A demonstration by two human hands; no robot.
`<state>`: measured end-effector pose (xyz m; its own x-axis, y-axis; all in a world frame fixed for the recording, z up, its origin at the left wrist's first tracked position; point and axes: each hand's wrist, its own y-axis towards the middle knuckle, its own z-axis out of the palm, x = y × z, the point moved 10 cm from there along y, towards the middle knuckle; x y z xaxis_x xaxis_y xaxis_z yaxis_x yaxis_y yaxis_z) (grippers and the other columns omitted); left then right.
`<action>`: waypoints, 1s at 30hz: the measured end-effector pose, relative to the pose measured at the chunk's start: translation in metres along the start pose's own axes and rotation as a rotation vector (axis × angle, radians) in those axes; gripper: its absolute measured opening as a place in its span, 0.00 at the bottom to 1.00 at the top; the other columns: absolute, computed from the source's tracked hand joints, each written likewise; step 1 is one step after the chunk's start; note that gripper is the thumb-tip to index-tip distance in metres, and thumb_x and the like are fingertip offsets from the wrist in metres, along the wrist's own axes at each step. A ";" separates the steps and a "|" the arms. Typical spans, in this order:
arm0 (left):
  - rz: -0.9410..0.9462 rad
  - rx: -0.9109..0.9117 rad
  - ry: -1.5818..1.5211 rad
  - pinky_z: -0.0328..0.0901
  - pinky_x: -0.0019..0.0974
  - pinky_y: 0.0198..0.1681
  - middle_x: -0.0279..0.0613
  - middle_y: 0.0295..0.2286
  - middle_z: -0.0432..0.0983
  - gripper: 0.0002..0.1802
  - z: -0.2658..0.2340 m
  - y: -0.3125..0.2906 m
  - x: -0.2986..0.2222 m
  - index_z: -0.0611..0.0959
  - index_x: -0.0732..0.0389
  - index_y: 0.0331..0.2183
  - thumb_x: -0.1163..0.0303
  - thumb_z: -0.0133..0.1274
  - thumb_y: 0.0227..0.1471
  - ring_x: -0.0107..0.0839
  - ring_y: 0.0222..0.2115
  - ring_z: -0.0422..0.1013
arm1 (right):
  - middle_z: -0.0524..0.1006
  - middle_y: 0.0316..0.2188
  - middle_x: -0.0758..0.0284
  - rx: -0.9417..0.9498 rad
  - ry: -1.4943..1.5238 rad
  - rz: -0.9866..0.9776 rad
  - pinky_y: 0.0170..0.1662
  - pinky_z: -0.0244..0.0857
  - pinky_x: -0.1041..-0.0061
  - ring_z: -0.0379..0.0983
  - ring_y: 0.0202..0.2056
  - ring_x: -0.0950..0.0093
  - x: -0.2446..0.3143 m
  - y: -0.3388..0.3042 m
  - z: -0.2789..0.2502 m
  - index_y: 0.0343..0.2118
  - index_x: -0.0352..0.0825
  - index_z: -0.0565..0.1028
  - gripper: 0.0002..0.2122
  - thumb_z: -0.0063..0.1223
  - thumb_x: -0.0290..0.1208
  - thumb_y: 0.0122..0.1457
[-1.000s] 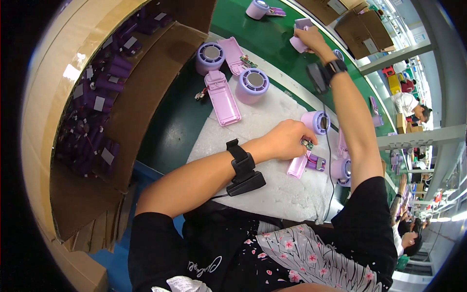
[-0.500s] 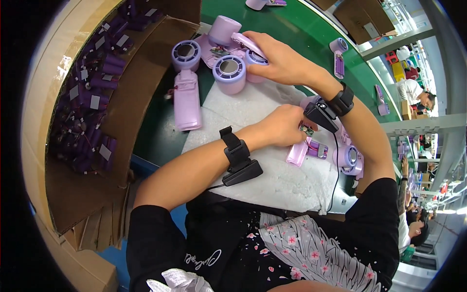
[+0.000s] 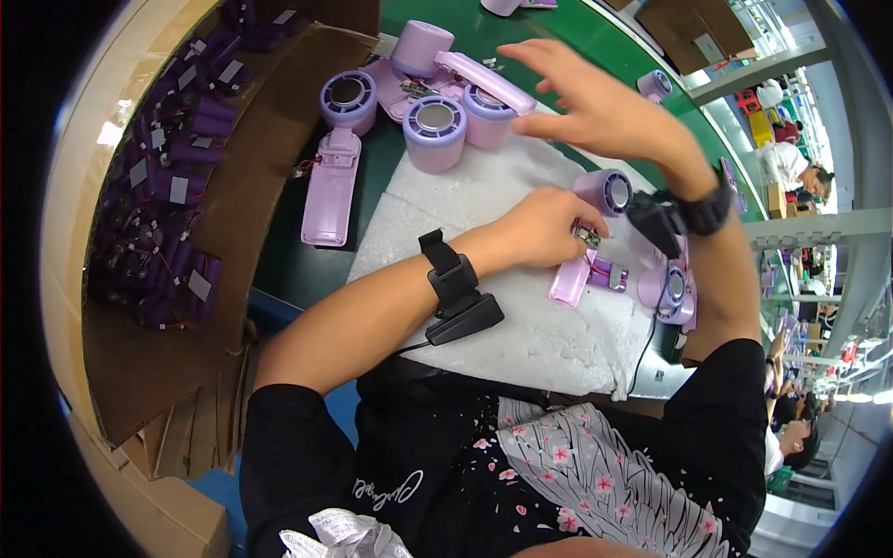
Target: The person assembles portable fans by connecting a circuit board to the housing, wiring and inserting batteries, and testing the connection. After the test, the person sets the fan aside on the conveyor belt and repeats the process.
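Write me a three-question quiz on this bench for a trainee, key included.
1. Which hand has its fingers on the green circuit board above the white sheet?
2. True or false: the right hand has its thumb apart from its fingers.
3. What colour are the cylinders in the cardboard box? A) yellow B) purple C) orange

Key: 1. The left hand. 2. True. 3. B.
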<state>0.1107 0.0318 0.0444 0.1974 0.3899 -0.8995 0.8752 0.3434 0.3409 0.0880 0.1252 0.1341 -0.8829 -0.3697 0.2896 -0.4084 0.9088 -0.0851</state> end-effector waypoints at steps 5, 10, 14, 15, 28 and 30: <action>-0.082 -0.007 -0.016 0.67 0.34 0.33 0.43 0.28 0.77 0.19 0.013 0.010 0.022 0.85 0.59 0.38 0.74 0.58 0.37 0.31 0.25 0.70 | 0.73 0.48 0.64 0.039 0.143 0.308 0.45 0.67 0.74 0.71 0.44 0.72 -0.009 -0.096 -0.046 0.53 0.33 0.69 0.23 0.60 0.30 0.54; -0.176 0.002 0.001 0.67 0.32 0.33 0.42 0.27 0.77 0.19 0.013 0.021 0.026 0.85 0.58 0.38 0.75 0.58 0.38 0.30 0.25 0.69 | 0.75 0.42 0.65 -0.046 0.228 0.383 0.46 0.66 0.74 0.72 0.43 0.72 -0.009 -0.186 -0.022 0.45 0.32 0.72 0.18 0.62 0.26 0.49; -0.207 -0.011 0.026 0.69 0.36 0.36 0.47 0.28 0.79 0.18 0.017 0.032 0.029 0.86 0.57 0.38 0.73 0.57 0.38 0.37 0.27 0.73 | 0.75 0.40 0.64 -0.254 0.021 0.338 0.46 0.65 0.76 0.72 0.42 0.71 -0.034 -0.213 0.052 0.46 0.31 0.70 0.22 0.62 0.23 0.46; -0.225 -0.023 0.020 0.69 0.36 0.35 0.47 0.27 0.79 0.19 0.020 0.032 0.033 0.86 0.57 0.38 0.73 0.57 0.38 0.36 0.27 0.73 | 0.75 0.40 0.64 -0.260 -0.006 0.385 0.45 0.65 0.76 0.72 0.42 0.72 -0.047 -0.218 0.062 0.48 0.32 0.69 0.23 0.62 0.23 0.46; -0.135 -0.003 0.020 0.69 0.32 0.32 0.45 0.29 0.80 0.21 0.004 0.043 0.031 0.85 0.56 0.42 0.74 0.57 0.41 0.31 0.24 0.72 | 0.75 0.39 0.59 -0.235 1.598 0.621 0.37 0.73 0.75 0.76 0.40 0.68 -0.076 -0.225 0.107 0.61 0.31 0.58 0.37 0.61 0.21 0.46; -0.137 0.013 0.017 0.67 0.30 0.32 0.43 0.32 0.79 0.21 0.006 0.042 0.028 0.85 0.57 0.42 0.76 0.56 0.41 0.28 0.25 0.71 | 0.73 0.42 0.59 -0.272 1.610 0.445 0.39 0.74 0.74 0.76 0.41 0.66 -0.065 -0.224 0.098 0.62 0.29 0.56 0.40 0.63 0.20 0.43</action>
<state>0.1556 0.0524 0.0321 0.0688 0.3543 -0.9326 0.8989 0.3835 0.2120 0.2147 -0.0733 0.0413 0.2747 0.3075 0.9110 -0.0109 0.9484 -0.3169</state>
